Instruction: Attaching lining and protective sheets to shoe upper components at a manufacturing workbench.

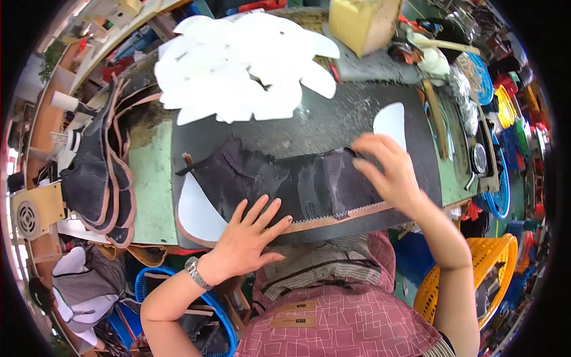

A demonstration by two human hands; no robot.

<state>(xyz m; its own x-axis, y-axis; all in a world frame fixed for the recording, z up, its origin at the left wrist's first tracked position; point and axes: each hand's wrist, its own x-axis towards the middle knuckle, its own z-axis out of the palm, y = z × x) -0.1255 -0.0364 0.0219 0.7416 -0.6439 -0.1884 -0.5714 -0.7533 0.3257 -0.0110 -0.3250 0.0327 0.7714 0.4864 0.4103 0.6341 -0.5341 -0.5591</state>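
Note:
A dark leather piece (285,184) with a tan zigzag-stitched lower edge lies on the black work board. Spread flat, my left hand (247,235) rests on its lower left part, with the fingertips on the dark surface. My right hand (389,169) is at the piece's upper right edge, fingers bent and thumb apart from them; whether the fingertips touch is unclear. At the piece's left end lies a white curved insert (197,208). Another white insert (391,122) lies beyond my right hand, which partly covers it.
A heap of white cut shapes (238,65) covers the back of the black board (309,131). Dark leather pieces (89,178) hang stacked at the left. A yellow foam block (363,24) stands behind. Blue (229,324) and yellow baskets (505,256) stand below the table at either side.

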